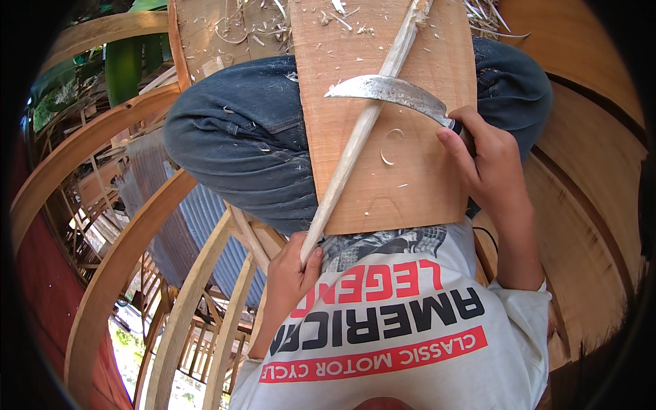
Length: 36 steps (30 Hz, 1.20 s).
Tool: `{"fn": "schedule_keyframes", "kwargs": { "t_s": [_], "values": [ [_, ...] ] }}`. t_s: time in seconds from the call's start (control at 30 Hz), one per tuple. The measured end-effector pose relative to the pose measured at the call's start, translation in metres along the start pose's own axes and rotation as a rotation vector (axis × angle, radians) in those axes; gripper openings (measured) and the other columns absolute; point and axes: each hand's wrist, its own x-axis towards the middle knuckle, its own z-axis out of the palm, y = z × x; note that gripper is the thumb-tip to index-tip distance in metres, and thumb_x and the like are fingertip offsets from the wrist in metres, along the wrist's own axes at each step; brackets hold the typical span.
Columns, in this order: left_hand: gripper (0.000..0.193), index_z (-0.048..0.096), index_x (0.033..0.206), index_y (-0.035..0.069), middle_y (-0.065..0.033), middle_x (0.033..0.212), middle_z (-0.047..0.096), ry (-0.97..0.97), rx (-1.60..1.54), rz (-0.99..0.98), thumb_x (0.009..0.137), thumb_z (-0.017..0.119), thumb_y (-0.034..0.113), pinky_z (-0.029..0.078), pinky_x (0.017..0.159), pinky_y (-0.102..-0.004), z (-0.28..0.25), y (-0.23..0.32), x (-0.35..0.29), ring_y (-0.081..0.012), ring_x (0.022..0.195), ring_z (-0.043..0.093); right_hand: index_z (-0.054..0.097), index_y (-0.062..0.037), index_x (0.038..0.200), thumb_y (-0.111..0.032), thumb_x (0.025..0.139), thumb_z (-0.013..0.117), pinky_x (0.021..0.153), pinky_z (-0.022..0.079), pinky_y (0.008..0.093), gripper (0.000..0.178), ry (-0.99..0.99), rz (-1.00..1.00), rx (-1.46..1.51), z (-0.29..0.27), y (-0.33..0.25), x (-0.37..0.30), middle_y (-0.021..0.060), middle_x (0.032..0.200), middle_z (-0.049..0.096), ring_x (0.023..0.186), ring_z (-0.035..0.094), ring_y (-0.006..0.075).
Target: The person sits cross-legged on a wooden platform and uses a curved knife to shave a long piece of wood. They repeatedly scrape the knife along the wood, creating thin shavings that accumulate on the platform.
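Observation:
A pale wooden stick (352, 152) lies slantwise over a flat wooden board (427, 181) that rests across my lap. My left hand (292, 270) is closed around the stick's near end, just off the board's near edge. In my right hand (488, 154) is a curved knife (389, 90), gripped by its dark handle. Its blade lies across the stick, with the tip pointing left. The stick's far end looks rough and splintered at the top of the view. A thin curled shaving (387, 149) sits on the board right of the stick.
My bent legs in blue jeans (236, 137) flank the board. More wood shavings (338, 17) are scattered at the far side. Curved wooden rails (126, 256) stand to the left, with corrugated metal sheets (222, 219) beyond them. Wooden planks (581, 205) spread to the right.

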Motion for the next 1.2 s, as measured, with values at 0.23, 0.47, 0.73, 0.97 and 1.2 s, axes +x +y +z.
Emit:
{"fn": "schedule_keyframes", "kwargs": {
  "t_s": [0.23,0.47,0.73,0.97,1.2],
  "values": [
    [0.02,0.054,0.105,0.005,-0.0202,0.071,0.06,0.044,0.064,0.024,0.089,0.06,0.016,0.046,0.056,-0.0419,0.001,0.007,-0.001,-0.0396,0.067,0.062,0.051,-0.0047,0.063,-0.048,0.084,0.063,0.044,0.041,0.0357,0.05,0.148,-0.043,-0.365,0.005,0.015,0.019,0.011,0.051,0.051,0.045,0.054,0.0277],
    [0.022,0.052,0.106,0.005,-0.0209,0.069,0.06,0.055,0.122,0.084,0.09,0.06,0.017,0.047,0.053,-0.0435,0.003,0.0,-0.001,-0.0399,0.063,0.062,0.051,-0.0057,0.059,-0.053,0.082,0.063,0.042,0.041,0.0344,0.054,0.219,-0.117,-0.546,-0.002,0.023,0.039,0.0105,0.048,0.05,0.044,0.054,0.0262],
    [0.023,0.051,0.104,0.005,-0.019,0.075,0.061,0.02,0.131,0.115,0.089,0.061,0.018,0.048,0.053,-0.0434,-0.002,-0.011,-0.005,-0.0379,0.065,0.063,0.059,0.0029,0.07,-0.059,0.09,0.049,0.052,0.043,0.0423,0.066,0.397,0.228,-0.622,-0.089,0.106,0.096,0.0221,0.057,0.053,0.054,0.055,0.0365],
    [0.024,0.049,0.107,0.006,-0.0195,0.072,0.061,0.007,0.106,0.078,0.089,0.061,0.019,0.048,0.053,-0.044,0.007,-0.016,0.002,-0.0385,0.065,0.063,0.051,0.0005,0.06,-0.049,0.086,0.063,0.045,0.034,0.0348,0.057,0.253,0.094,-0.324,-0.027,0.03,0.031,0.0106,0.047,0.04,0.043,0.037,0.0232],
    [0.024,0.049,0.108,0.005,-0.0225,0.07,0.06,-0.008,0.094,0.052,0.09,0.059,0.016,0.047,0.053,-0.0446,-0.001,-0.003,0.001,-0.0415,0.064,0.062,0.055,-0.0026,0.056,-0.059,0.08,0.063,0.043,0.042,0.0367,0.062,0.231,-0.04,-0.501,0.002,0.027,0.053,0.0121,0.046,0.049,0.042,0.053,0.0287]
  ]
}}
